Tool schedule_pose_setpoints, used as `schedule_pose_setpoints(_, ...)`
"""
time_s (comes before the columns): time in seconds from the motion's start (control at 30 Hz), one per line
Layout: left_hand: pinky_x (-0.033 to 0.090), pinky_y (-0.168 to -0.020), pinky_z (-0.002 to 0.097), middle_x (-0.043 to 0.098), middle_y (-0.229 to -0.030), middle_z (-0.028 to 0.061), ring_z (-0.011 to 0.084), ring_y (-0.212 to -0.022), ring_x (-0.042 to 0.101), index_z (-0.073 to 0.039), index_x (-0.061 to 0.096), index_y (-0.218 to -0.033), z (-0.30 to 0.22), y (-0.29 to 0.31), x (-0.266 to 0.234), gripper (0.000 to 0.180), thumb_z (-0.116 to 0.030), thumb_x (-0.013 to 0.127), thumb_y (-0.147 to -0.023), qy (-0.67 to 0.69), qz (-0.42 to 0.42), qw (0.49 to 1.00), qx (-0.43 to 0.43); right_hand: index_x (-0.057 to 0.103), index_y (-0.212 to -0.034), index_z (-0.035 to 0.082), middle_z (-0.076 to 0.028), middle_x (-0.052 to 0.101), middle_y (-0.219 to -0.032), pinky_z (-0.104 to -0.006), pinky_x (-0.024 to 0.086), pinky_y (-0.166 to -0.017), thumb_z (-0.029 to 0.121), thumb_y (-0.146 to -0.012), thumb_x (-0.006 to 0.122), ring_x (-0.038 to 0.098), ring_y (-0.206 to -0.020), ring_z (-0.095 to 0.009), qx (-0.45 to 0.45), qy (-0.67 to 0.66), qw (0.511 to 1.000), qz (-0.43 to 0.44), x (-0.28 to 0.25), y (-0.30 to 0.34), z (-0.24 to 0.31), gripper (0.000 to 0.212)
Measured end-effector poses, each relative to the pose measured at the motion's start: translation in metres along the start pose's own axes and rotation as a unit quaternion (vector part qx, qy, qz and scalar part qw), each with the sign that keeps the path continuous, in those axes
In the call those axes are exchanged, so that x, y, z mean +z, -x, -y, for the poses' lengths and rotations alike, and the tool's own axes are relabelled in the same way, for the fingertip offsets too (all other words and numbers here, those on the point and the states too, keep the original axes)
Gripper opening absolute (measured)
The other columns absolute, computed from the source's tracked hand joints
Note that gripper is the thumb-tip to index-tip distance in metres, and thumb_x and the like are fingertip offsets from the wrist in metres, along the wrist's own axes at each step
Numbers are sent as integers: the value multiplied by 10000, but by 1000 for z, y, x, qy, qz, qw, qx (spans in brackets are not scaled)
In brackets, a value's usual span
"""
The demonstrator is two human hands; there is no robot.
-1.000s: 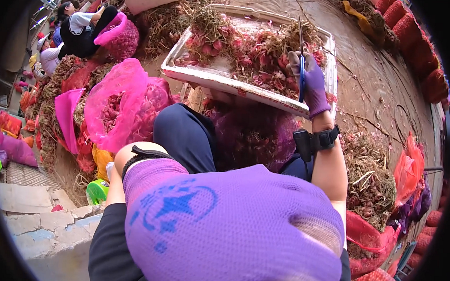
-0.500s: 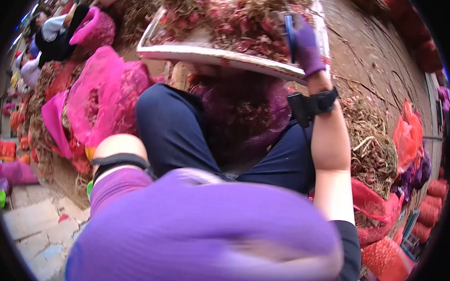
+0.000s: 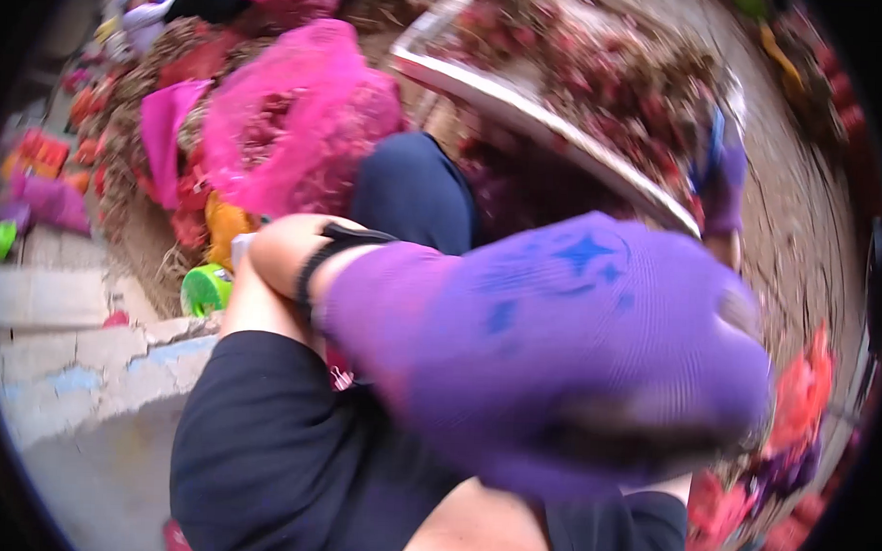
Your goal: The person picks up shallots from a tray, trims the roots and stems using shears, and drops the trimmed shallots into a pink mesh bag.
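Note:
My left hand [image 3: 594,349], in a purple knit glove with a blue star print, is raised very close to the camera and fills the middle. Its fingers are turned away and blurred, so I cannot make out any hold. At the right end of a white tray [image 3: 553,134], my right hand [image 3: 726,183], in a matching purple glove, is closed around a slim blue-handled tool [image 3: 715,139]. The tool's working end is smeared by motion. Reddish-purple shallots [image 3: 603,77] with dry stalks are heaped in the tray.
Pink mesh sacks [image 3: 281,124] of shallots stand at the left, near a lime-green container [image 3: 205,289]. Broken concrete slabs [image 3: 49,359] lie at the lower left. Orange-red net bags [image 3: 801,395] are at the right. Other people sit at the upper left.
My left hand has moved up and right across the view, near the camera. The view has swung, so the tray appears tilted and farther right. My right hand stays by the tray's right end.

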State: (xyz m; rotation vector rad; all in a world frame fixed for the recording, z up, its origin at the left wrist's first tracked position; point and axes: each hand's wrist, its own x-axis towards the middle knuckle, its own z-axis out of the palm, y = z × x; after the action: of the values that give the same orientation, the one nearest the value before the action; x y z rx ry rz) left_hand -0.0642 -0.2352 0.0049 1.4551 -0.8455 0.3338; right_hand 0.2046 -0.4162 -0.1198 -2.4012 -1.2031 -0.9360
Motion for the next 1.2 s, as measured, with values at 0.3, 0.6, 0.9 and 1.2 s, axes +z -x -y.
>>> schedule_pose_setpoints(0.3, 438, -928, 404, 519, -1231, 222, 334, -1110, 544, -27, 416, -1318, -61, 77, -128, 648, -368, 647, -819, -455, -107, 813, -347, 554, -1105, 39, -64, 635, -924, -252, 523, -667, 370, -933, 546, 643, -804, -147, 350, -379, 853, 75, -2, -8, 39, 373)
schedule_pose_setpoints(0.6, 459, -847, 332, 618, -1092, 165, 233, -1024, 594, -11, 483, -1242, 13, 176, -206, 507, -287, 632, -844, -408, -56, 752, -515, 542, -1121, 54, -126, 641, -985, -301, 503, -715, 465, -890, 574, 634, -830, -185, 439, -444, 769, 139, 4, -23, 58, 473)
schedule_pose_setpoints(0.9, 450, -867, 370, 581, -1080, 204, 321, -1004, 572, 27, 512, -1164, 7, 115, -170, 358, -217, 495, -903, -314, -39, 851, -420, 548, -1046, 78, -66, 638, -886, -265, 470, -662, 445, -901, 570, 608, -758, -139, 429, -399, 797, 145, 0, -26, 67, 395)
schedule_pose_setpoints(1.2, 491, -859, 380, 635, -1085, 191, 303, -970, 631, -16, 569, -1180, -24, 179, -306, 427, -297, 514, -863, -538, 24, 521, -662, 564, -1063, 65, -23, 613, -828, -231, 452, -616, 457, -906, 558, 573, -707, -90, 402, -396, 813, 140, -4, -30, 73, 422)
